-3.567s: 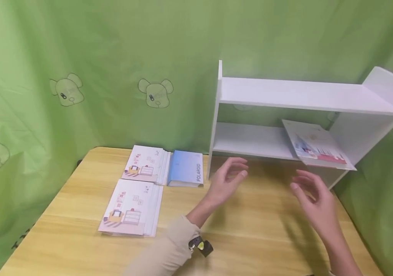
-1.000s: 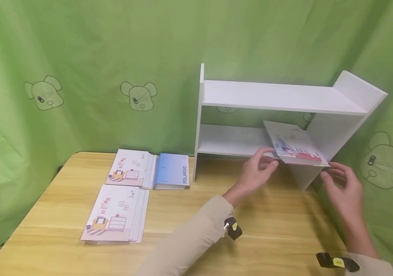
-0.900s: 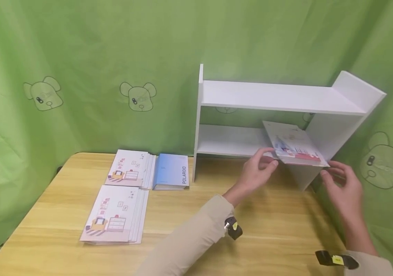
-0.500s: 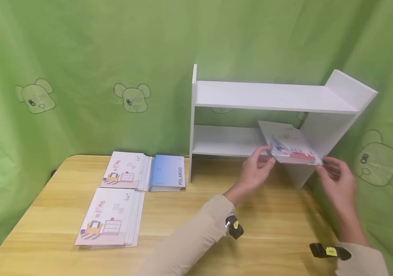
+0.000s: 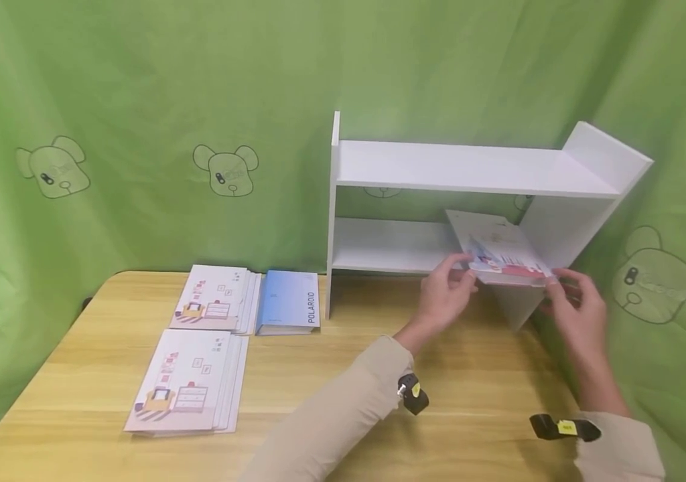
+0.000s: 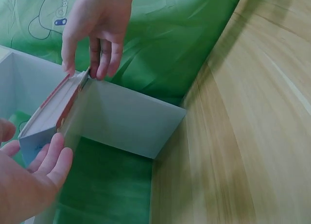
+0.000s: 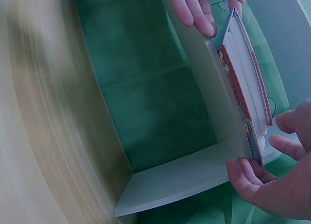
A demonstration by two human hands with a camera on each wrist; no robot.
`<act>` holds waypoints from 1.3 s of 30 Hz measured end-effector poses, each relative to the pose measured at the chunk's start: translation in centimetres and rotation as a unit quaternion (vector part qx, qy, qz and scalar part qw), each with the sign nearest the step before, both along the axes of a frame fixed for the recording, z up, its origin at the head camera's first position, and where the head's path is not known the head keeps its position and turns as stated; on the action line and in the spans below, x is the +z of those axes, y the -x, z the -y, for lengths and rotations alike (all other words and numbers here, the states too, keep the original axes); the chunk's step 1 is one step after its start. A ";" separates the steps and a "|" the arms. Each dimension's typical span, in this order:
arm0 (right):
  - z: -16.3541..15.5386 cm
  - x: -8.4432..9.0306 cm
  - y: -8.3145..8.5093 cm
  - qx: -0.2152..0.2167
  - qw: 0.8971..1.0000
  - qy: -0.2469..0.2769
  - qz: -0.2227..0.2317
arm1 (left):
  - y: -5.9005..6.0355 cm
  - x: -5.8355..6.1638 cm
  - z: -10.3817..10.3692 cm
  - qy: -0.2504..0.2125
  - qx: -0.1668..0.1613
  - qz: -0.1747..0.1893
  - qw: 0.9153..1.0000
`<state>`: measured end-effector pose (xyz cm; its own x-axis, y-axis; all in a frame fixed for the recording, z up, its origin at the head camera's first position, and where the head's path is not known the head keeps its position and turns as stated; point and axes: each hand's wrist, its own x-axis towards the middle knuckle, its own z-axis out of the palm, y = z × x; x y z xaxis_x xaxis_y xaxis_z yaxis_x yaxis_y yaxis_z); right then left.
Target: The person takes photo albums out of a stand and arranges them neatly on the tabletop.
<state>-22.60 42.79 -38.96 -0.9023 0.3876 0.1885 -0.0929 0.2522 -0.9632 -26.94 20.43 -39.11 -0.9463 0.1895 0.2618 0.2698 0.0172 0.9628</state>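
Observation:
A thick book (image 5: 502, 244) with a red, white and blue illustrated cover lies flat at the right end of the lower shelf, its front edge jutting out. The left hand (image 5: 442, 298) holds its near left corner, fingers curled below and thumb at the front. At the near right corner, the right hand (image 5: 581, 314) grips with thumb and fingers. Page edges of the book (image 7: 245, 68) face the right wrist camera between both hands. In the left wrist view, the right hand (image 6: 99, 29) has its thumb and fingers on either side of the book's corner.
The white two-tier shelf (image 5: 475, 164) stands at the table's back right. Two fanned stacks of booklets, one near (image 5: 177, 381) and one far (image 5: 207, 298), lie left on the wooden table (image 5: 319, 395). A blue POLAROID album (image 5: 289, 301) sits beside them. Green curtain (image 5: 156, 80) surrounds the table.
Both hands have moved from in front of the shelf to the book's corners. The right hand has closed in on the right corner. The head view has shifted rightward; the book is pushed slightly inward.

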 end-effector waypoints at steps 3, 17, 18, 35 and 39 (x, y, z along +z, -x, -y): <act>0.0 0.0 0.1 0.005 1.000 0.021 0.004 | 0.0 0.1 -0.4 0.007 0.008 -0.009 1.000; 0.5 0.2 0.9 -0.006 0.999 0.037 0.021 | 0.2 0.1 -1.2 0.008 0.042 -0.018 0.999; 0.6 0.3 1.0 -0.007 0.999 0.038 0.019 | 0.2 0.1 -1.2 0.007 0.045 -0.019 0.999; 1.0 0.4 0.0 0.014 0.999 0.045 0.013 | -0.5 -0.3 -1.0 -0.010 0.062 -0.007 0.998; 1.4 0.3 -0.7 0.024 0.997 0.068 0.003 | -0.8 -0.5 -0.7 -0.013 0.053 -0.013 0.998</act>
